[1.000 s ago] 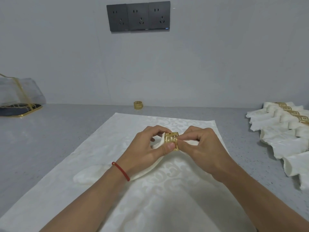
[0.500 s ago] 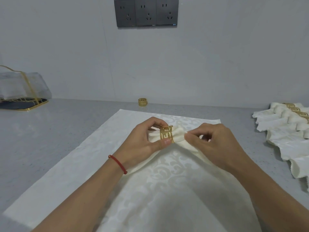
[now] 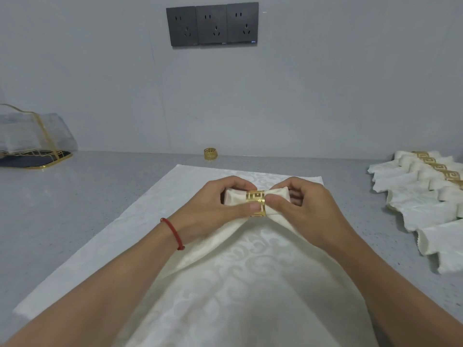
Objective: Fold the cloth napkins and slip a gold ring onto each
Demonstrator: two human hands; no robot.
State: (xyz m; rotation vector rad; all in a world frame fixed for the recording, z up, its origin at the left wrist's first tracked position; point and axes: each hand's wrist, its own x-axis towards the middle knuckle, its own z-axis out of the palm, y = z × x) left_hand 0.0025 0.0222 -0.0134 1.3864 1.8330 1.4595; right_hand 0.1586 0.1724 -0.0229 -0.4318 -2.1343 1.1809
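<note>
Ring seated on the folded napkin, both our hands on it

Left to right: our left hand (image 3: 215,209) curls round the folded napkin (image 3: 235,197), thumb on the gold ring (image 3: 255,203) at its middle; our right hand (image 3: 303,209) pinches the cloth just beside the ring. Held low over the spread cloth (image 3: 250,259), the napkin looks soft and light, the ring stiff and probably slick — best gripped by the cloth either side.

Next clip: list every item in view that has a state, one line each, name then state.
Gold ring: on the folded napkin, around its middle.
Folded napkin: bunched through the ring, held above the flat cloth.
Left hand: pinches the ring, thumb on its front.
Right hand: grips the napkin beside the ring.
Flat cloth: spread open on the counter.
Spare ring: loose, by the wall.
Finished napkins: ringed, in a row.
</note>
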